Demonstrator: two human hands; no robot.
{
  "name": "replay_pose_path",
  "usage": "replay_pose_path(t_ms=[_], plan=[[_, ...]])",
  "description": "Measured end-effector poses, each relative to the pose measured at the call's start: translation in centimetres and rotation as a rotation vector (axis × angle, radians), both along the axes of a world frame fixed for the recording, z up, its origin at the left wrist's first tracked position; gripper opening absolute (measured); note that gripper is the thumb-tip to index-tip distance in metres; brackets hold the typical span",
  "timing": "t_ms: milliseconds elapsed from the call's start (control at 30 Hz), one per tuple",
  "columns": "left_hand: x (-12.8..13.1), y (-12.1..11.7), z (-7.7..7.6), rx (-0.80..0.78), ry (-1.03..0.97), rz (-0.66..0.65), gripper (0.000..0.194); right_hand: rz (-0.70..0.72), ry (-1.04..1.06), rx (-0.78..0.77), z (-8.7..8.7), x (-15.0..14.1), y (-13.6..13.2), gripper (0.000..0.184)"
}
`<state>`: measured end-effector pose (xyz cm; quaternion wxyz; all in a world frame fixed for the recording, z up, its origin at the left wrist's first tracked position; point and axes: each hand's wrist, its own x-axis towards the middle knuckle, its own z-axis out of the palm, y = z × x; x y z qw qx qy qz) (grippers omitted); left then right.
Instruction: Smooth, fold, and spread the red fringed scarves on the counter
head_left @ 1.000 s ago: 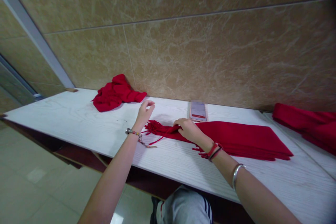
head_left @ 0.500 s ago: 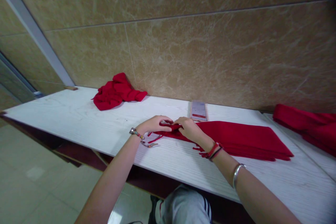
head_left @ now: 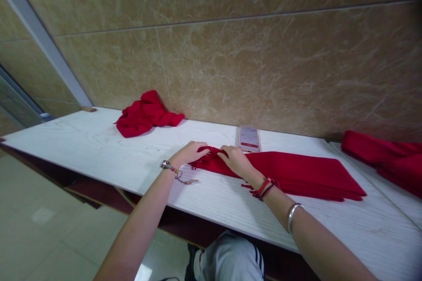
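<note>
A long red fringed scarf (head_left: 306, 173) lies folded flat in layers on the white table (head_left: 108, 158), its wide folded end to the right. At its narrow left end, my left hand (head_left: 190, 153) has its fingers closed on the fringed edge. Close by on the right, my right hand (head_left: 238, 160) pinches the same edge, with a gathered bit of red fabric between the two hands. Some fringe strands hang below the left hand, and others show near my right wrist. My fingertips are partly hidden by the cloth.
Behind the scarf lies a phone (head_left: 249, 138) with its screen lit. A crumpled red cloth (head_left: 145, 116) rests at the back left against the tiled wall (head_left: 263, 66). More folded red cloth (head_left: 389, 158) is at the far right. A small brown block (head_left: 88, 109) sits at the left back edge.
My left hand has closed on the scarf's fringed end and moved up slightly. Loose strands that hung beside it are now gathered up. My right hand has shifted only slightly.
</note>
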<state>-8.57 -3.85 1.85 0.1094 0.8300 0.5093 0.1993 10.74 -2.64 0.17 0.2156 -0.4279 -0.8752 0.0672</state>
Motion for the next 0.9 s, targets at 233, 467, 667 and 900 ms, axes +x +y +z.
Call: replay_pose_path(t_ms=[233,467,667,900], plan=[[-1.3,0.7,-1.0,0.088,0.095,0.438,0.027,-0.006,0.072,0.193,-0.2,-0.8,-0.9,0.033],[-0.5,0.4,-0.9,0.289,0.001,0.14,0.042,0.194,-0.205,0.037,-2.3,-1.0,-1.8,0.054],[-0.9,0.2,-2.8,-0.054,0.258,0.297,0.035,0.183,-0.193,0.063,-2.1,-0.7,-1.9,0.062],[-2.4,-0.7,-2.7,0.042,0.211,0.802,0.041,0.195,-0.227,0.15,-2.1,0.3,-4.1,0.042]])
